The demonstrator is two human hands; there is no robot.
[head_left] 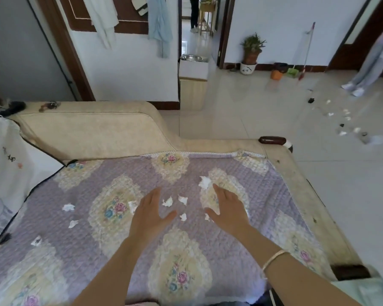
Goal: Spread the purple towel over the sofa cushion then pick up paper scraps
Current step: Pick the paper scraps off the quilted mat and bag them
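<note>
The purple towel, quilted with cream floral patches, lies flat across the sofa cushion. Several white paper scraps lie on it: one large scrap by my right fingertips, small ones between my hands, others to the left. My left hand rests palm down on the towel, fingers apart, holding nothing. My right hand also lies flat and open, a bangle on its wrist. A tiny scrap sits by my right thumb.
The beige sofa back and its arm frame the cushion. A white pillow leans at the left. More scraps litter the tiled floor at right, where a person stands near a broom and a potted plant.
</note>
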